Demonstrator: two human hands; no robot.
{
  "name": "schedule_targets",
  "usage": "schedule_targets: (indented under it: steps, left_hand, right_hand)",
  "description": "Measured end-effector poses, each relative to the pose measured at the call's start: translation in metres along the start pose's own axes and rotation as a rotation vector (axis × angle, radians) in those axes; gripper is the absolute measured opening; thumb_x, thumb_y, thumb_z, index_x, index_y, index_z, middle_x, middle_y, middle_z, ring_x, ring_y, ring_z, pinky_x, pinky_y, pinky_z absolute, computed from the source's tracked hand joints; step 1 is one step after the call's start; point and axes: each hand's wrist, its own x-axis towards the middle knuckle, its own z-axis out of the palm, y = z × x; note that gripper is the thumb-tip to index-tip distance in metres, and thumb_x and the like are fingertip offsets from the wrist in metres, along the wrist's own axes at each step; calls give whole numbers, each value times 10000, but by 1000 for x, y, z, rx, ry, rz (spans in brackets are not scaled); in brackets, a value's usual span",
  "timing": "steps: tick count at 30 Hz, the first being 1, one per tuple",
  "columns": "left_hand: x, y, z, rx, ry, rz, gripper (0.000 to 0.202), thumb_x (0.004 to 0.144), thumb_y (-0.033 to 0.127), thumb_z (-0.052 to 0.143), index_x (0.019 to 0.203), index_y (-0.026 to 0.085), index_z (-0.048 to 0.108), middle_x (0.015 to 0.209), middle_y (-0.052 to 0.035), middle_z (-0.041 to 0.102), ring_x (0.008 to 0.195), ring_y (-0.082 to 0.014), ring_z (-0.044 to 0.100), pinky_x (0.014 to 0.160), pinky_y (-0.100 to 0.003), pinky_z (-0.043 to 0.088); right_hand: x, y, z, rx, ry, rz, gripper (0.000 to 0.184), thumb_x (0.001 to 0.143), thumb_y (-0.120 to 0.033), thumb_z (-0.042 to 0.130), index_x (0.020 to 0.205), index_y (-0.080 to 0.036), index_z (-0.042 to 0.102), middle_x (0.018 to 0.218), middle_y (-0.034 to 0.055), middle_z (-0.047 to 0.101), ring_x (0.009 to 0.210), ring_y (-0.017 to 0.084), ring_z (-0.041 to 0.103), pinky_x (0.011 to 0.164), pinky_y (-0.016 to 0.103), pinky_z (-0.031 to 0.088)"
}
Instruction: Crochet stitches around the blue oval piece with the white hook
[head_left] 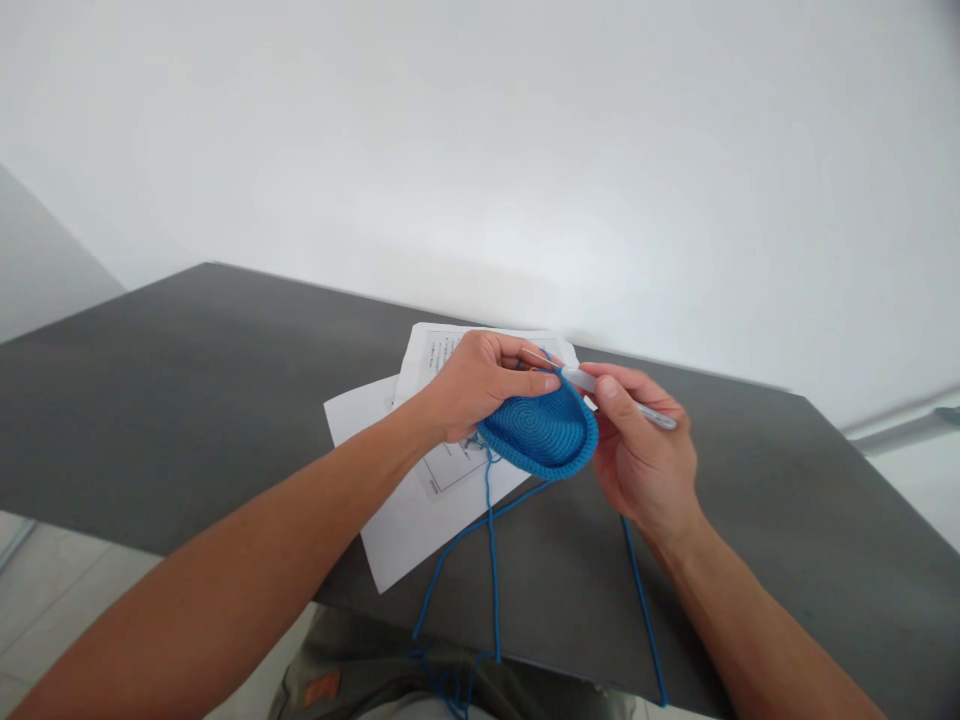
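Observation:
A round, shallow piece of blue crochet work (531, 425) with a raised rim is held above the table. My left hand (491, 375) pinches its upper edge, thumb on the near side. My right hand (645, 440) grips a crochet hook (652, 412) by its grey handle. The hook's thin metal shaft points left and lies at the rim, close to my left fingertips; its tip is hard to make out. Strands of blue yarn (493, 560) hang from the work and from below my right hand toward the table's front edge.
Printed sheets of white paper (390, 540) lie on the dark grey table (247, 400) under the work. A white wall (480, 160) rises behind the table. Loose blue yarn (450, 690) gathers on the person's lap at the front edge.

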Motion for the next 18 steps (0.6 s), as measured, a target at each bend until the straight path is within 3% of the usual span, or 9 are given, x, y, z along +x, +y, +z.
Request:
schedule_targets:
  steps: [5, 10, 18]
  left_hand:
    - [-2, -4, 8, -92, 42, -49, 265, 557, 144, 947, 773, 147, 793, 704, -8, 727, 647, -110, 634, 616, -230, 485]
    - [-3, -1, 9, -94, 36, -98, 292, 544, 152, 948, 789, 121, 791, 730, -37, 743, 665, -135, 661, 630, -252, 517]
    - [-6, 3, 9, -32, 45, -119, 199, 662, 136, 860, 851, 122, 798, 757, -50, 760, 692, -159, 692, 655, -275, 543]
  right_hand:
    - [0, -1, 2, -58, 99, -90, 230, 743, -383, 913, 908, -244, 835, 811, 13, 820, 682, 143, 734, 675, 282, 608]
    - [-1, -2, 4, -90, 137, -134, 236, 726, -384, 923, 902, -250, 840, 810, 15, 822, 688, 159, 743, 679, 298, 616]
    - [0, -7, -1, -117, 80, -110, 258, 746, -419, 916, 926, -253, 834, 831, 18, 828, 716, 165, 767, 708, 293, 635]
